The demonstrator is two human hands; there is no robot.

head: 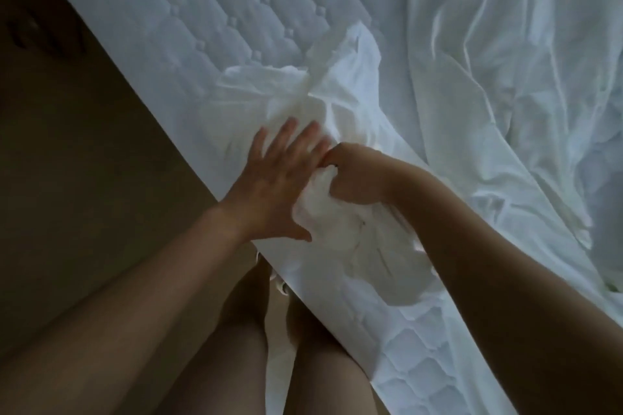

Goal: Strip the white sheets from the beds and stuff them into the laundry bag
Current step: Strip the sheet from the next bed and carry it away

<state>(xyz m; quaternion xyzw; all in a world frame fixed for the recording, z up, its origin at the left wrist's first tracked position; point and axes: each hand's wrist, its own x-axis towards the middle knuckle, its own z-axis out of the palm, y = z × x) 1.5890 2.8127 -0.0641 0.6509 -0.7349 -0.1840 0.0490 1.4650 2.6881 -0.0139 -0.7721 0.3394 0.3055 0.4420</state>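
Two bare hands work at the near edge of a quilted mattress (161, 20) that runs diagonally from the upper left of the frame to the lower right. The right hand (354, 178), at the centre, has its grip clamped on a wad of the white sheet (340, 104), fingers curled into the cloth. The left hand (269, 185), just beside it and touching the same wad, has its grip apart, fingers straight and spread. The sheet lies off the upper left part of the mattress, bunched at the centre, its rumpled folds spreading over the right of the frame. A brown floor (67, 162) fills the left side; the person's bare legs (236, 347) stand at the bottom centre.
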